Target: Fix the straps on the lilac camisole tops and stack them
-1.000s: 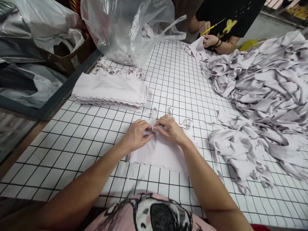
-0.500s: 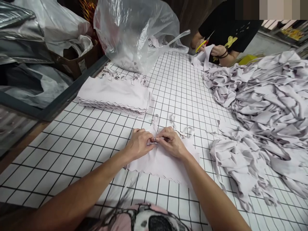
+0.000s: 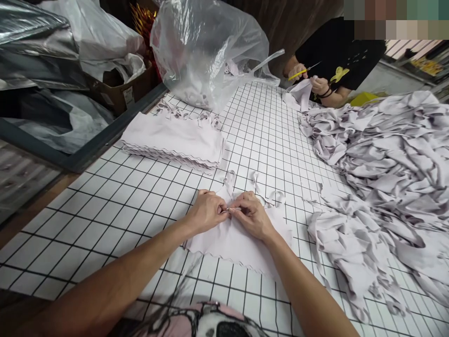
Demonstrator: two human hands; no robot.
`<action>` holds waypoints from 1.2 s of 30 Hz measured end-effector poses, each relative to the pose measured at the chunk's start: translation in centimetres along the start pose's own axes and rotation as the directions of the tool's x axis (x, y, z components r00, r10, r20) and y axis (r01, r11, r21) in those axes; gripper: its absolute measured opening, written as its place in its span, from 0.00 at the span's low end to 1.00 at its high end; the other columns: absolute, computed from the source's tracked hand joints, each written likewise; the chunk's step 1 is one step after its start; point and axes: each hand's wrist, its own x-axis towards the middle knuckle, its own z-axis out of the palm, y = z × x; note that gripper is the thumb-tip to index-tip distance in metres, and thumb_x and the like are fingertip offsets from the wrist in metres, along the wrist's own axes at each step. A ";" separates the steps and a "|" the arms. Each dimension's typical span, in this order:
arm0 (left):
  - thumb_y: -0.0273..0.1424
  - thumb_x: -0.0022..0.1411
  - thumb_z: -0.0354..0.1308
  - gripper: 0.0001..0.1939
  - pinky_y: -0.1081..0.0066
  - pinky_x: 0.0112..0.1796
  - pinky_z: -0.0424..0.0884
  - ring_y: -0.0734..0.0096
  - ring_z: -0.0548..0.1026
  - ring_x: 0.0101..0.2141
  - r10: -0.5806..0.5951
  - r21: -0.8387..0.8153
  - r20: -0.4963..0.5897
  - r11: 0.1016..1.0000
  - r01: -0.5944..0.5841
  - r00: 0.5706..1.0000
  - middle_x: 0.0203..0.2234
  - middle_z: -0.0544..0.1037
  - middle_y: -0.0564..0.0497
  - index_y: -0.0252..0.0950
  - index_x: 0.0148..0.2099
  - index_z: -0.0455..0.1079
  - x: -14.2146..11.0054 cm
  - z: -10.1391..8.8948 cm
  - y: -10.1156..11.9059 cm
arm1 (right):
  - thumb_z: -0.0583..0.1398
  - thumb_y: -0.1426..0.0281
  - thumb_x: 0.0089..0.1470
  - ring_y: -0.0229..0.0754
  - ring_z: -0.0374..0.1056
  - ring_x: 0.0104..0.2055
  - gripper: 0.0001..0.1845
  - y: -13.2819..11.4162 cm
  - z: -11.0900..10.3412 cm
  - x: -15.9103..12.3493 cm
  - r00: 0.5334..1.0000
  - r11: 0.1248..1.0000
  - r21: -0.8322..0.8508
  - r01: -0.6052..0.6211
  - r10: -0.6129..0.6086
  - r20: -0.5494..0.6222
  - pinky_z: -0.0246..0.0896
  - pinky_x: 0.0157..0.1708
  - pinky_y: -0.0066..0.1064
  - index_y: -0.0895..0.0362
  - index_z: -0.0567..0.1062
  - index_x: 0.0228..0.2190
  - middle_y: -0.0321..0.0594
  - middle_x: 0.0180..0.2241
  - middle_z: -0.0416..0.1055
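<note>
A pale pink fabric piece (image 3: 242, 248) with a wavy lower edge and narrow straps at its top lies flat in front of me. My left hand (image 3: 208, 211) pinches a thin strap of it at the middle. Right beside it, my right hand (image 3: 251, 214) pinches the same strap, so the fingertips of both hands nearly meet. A small light loop shows between the fingertips; its exact shape is too small to make out. Beyond my left hand lies a neat stack of similar pieces (image 3: 171, 140), their straps toward the back.
A large heap of the same fabric (image 3: 396, 154) covers the table's right side. A clear plastic bag (image 3: 210, 51) stands at the back. Across the table a co-worker's hand (image 3: 298, 72) holds yellow-handled scissors. A cardboard box (image 3: 129, 89) and plastic bags are at the left, beyond the gridded table's (image 3: 115, 206) edge.
My fingertips have shifted slightly on the strap, still pinching it close together. The whole view has moved a little. The co-worker's scissors have turned.
</note>
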 end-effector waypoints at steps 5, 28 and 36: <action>0.31 0.56 0.58 0.10 0.59 0.46 0.59 0.71 0.69 0.27 0.009 -0.017 0.017 1.000 -0.009 1.000 0.16 0.70 0.57 0.36 0.23 0.66 0.0 0.1 -0.4 | 0.58 0.60 0.60 0.47 0.61 0.42 0.12 0.1 -0.1 -0.1 1.000 0.999 -0.023 0.023 -0.023 -0.002 0.54 0.47 0.45 0.51 0.79 0.33 0.41 0.32 0.70; 0.37 0.56 0.63 0.10 0.59 0.48 0.59 0.69 0.71 0.29 0.042 -0.079 0.051 0.996 -0.038 0.998 0.19 0.71 0.57 0.38 0.27 0.71 -0.1 -0.1 -1.0 | 0.58 0.77 0.54 0.46 0.62 0.42 0.09 -1.4 -4.4 3.6 0.929 0.816 -0.464 0.345 -0.229 0.289 0.43 0.50 0.45 0.52 0.74 0.35 0.38 0.33 0.74; 0.36 0.56 0.61 0.09 0.59 0.47 0.62 0.68 0.71 0.30 0.079 -0.054 0.071 0.996 -0.075 0.994 0.19 0.71 0.56 0.38 0.27 0.69 -0.1 -0.5 -1.2 | 0.60 0.63 0.59 0.43 0.63 0.39 0.07 1.1 -3.3 9.0 0.952 0.920 -0.356 0.161 -0.240 -0.191 0.47 0.45 0.39 0.54 0.74 0.33 0.38 0.32 0.73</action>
